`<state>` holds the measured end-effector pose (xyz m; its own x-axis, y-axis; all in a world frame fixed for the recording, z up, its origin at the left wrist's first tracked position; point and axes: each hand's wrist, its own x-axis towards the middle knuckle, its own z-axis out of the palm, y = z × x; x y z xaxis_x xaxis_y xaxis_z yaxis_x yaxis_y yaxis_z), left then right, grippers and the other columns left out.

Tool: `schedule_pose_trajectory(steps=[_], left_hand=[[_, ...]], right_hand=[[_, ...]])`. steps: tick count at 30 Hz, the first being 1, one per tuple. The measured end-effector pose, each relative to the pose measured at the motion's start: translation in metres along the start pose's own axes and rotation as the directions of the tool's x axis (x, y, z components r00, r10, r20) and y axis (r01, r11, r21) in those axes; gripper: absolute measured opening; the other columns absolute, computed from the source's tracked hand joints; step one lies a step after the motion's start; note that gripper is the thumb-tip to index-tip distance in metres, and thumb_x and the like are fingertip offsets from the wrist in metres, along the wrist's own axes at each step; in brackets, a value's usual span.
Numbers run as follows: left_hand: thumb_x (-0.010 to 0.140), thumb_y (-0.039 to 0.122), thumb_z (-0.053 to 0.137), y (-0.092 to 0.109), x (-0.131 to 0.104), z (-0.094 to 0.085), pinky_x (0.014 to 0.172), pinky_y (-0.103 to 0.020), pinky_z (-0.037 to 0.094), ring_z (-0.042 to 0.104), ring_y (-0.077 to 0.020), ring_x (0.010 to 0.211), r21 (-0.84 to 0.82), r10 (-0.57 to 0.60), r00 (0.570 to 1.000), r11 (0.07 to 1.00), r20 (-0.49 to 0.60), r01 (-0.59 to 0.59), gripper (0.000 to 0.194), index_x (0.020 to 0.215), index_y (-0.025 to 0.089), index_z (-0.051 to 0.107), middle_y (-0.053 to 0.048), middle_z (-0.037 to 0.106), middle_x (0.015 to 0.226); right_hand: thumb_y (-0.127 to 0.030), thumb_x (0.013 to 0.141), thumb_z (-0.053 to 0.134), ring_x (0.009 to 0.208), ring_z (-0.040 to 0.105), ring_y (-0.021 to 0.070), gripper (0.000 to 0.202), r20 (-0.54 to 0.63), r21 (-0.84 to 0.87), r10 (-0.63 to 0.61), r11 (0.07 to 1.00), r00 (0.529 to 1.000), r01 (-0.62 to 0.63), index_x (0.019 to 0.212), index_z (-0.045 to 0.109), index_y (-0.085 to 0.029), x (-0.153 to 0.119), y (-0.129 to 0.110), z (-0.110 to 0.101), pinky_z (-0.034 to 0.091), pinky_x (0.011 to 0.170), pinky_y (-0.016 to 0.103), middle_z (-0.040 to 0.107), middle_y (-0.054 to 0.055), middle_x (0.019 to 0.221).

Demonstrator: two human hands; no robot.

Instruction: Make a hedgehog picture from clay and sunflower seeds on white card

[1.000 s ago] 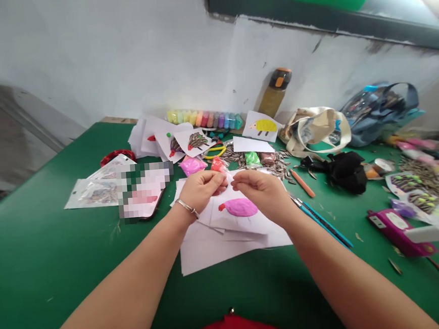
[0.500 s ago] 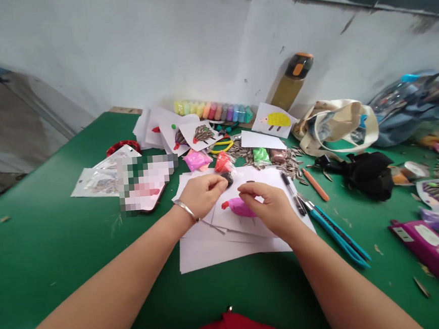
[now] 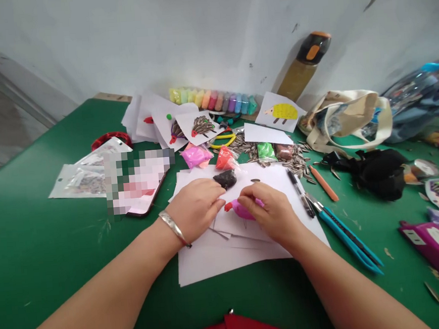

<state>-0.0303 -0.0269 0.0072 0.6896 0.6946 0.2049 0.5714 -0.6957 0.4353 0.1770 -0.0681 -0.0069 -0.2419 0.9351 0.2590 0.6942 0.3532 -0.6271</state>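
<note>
Over the white paper [image 3: 197, 267], my left hand [image 3: 196, 209], with a silver bracelet at the wrist, has its fingers bent together; whatever they may hold is too small to make out. A packet of black clay [image 3: 225, 178] lies just beyond its fingertips. My right hand [image 3: 270, 208] is pinched, its thumb and index finger together above a pink clay shape [image 3: 241, 211] with a red head, which it partly covers. Anything between those fingertips is hidden. A single seed [image 3: 255, 180] lies on the paper behind my right hand.
Clay packets, loose seeds [image 3: 297, 161] and animal pictures lie behind the paper. To the right are a black pen [image 3: 301, 193], a blue cutter [image 3: 349, 238] and an orange tool [image 3: 324, 183]. A phone [image 3: 145, 185] lies at the left; a bottle [image 3: 305, 66] leans at the wall.
My left hand has moved down and a little left, away from the black clay packet, which now shows more fully. My right hand stays pinched near the pink shape. The view has shifted slightly.
</note>
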Motion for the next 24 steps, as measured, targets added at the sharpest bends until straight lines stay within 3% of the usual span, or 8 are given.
schedule_pose_trajectory(steps=[3,6,14,18,24], left_hand=[[0.092,0.031,0.052,0.001,0.000,0.000,0.094,-0.042,0.045,0.057,-0.0247,0.100,-0.004,0.052,0.993,0.999,0.109,-0.052,0.022,0.096,0.016,0.068,-0.010,0.066,0.100],[0.084,0.036,0.064,0.002,-0.002,0.003,0.098,-0.045,0.042,0.053,-0.0280,0.108,0.047,0.028,0.984,0.998,0.176,-0.037,0.026,0.101,0.017,0.067,-0.011,0.062,0.109],[0.080,0.042,0.069,0.008,-0.006,0.012,0.100,-0.051,0.039,0.049,-0.0319,0.117,0.118,-0.018,0.990,0.993,0.141,0.001,0.038,0.110,0.018,0.065,-0.013,0.057,0.124],[0.080,0.043,0.069,0.012,-0.006,0.014,0.097,-0.050,0.041,0.051,-0.0312,0.111,0.132,-0.038,0.990,0.991,0.137,0.019,0.040,0.111,0.019,0.065,-0.013,0.059,0.119],[0.081,0.043,0.069,0.011,-0.005,0.010,0.102,-0.048,0.039,0.049,-0.0317,0.118,0.140,-0.078,0.982,0.989,0.175,0.053,0.045,0.116,0.016,0.064,-0.014,0.058,0.125]], right_hand=[[-0.028,0.093,0.053,0.074,0.055,0.0163,0.016,0.002,-0.029,-0.007,1.000,1.000,0.007,0.080,0.061,-0.022,0.000,0.000,-0.001,0.040,0.070,0.028,0.062,0.001,0.074],[-0.028,0.093,0.055,0.072,0.054,0.0154,0.017,0.004,-0.038,-0.018,0.999,1.000,0.018,0.077,0.060,-0.021,-0.001,-0.002,-0.002,0.039,0.070,0.028,0.062,0.000,0.073],[-0.021,0.092,0.054,0.078,0.057,0.0173,0.014,0.040,-0.089,-0.071,0.993,0.997,0.074,0.087,0.067,-0.022,-0.004,-0.004,-0.002,0.042,0.074,0.031,0.066,0.003,0.082],[-0.020,0.093,0.050,0.084,0.059,0.0188,0.019,0.076,-0.086,-0.104,0.990,0.992,0.110,0.097,0.068,-0.023,-0.005,-0.002,0.000,0.044,0.078,0.033,0.069,0.004,0.088],[-0.020,0.093,0.050,0.082,0.061,0.0188,0.018,0.039,-0.086,-0.088,0.992,0.995,0.091,0.093,0.069,-0.022,-0.004,0.001,-0.001,0.045,0.076,0.031,0.069,0.005,0.086]])
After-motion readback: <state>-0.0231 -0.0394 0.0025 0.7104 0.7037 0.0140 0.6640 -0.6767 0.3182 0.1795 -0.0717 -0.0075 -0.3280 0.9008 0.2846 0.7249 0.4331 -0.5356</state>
